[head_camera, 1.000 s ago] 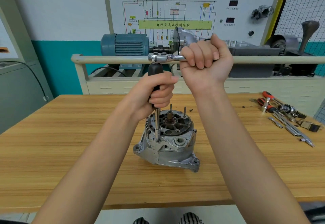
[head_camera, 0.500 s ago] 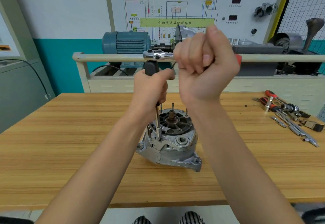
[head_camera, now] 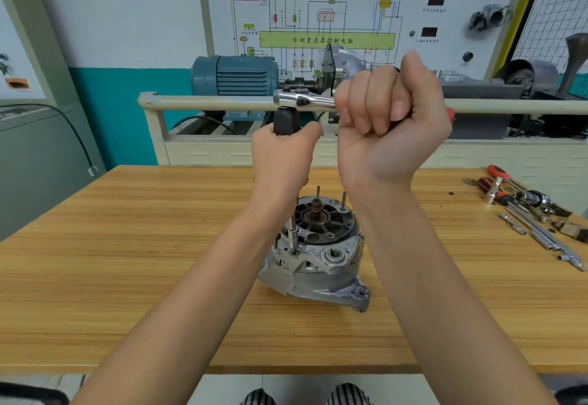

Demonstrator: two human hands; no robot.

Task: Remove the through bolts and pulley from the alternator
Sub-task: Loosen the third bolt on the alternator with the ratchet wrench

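Head view shows the alternator standing on the wooden table, in the centre of the frame, its open end turned up. The left hand closes its fingers around the black grip of a long driver, probably to keep the shaft upright and the tip seated on one through bolt at the left edge of the housing. The right hand makes a tight fist around the handle of the ratchet, which sits on top of the driver and gives the turning force. I count one alternator, two hands and three thin studs rising from it. Loose tools lie at the right edge, too mixed to count
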